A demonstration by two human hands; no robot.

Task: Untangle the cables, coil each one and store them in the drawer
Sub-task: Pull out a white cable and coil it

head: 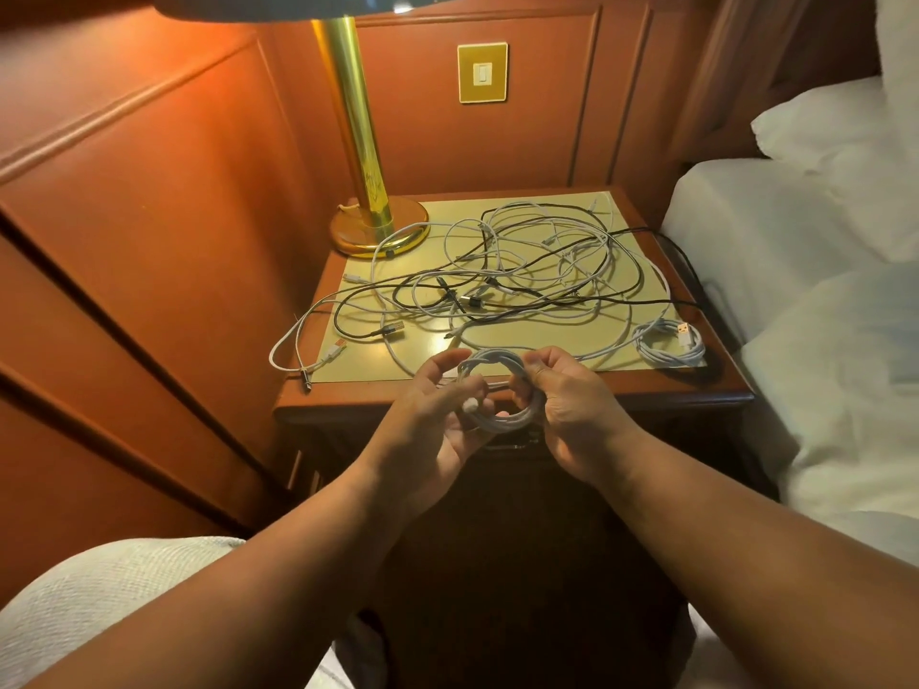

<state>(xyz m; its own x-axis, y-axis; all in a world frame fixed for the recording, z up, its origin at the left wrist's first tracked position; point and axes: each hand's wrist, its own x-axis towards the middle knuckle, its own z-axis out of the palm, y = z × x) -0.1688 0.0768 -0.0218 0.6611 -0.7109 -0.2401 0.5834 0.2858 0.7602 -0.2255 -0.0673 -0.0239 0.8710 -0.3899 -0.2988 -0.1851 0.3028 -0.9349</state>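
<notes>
A white cable wound into a small coil hangs in front of the nightstand's front edge, held between both hands. My left hand pinches the coil's left side, with the white plug end by my thumb. My right hand grips the coil's right side with curled fingers. On the nightstand top lies a tangle of white and black cables. A finished white coil rests at the front right corner. The drawer below the top is mostly hidden behind my hands and looks shut.
A brass lamp stands at the nightstand's back left. Loose cable ends hang over the left edge. A white-sheeted bed lies to the right, wooden wall panelling to the left, a wall switch behind.
</notes>
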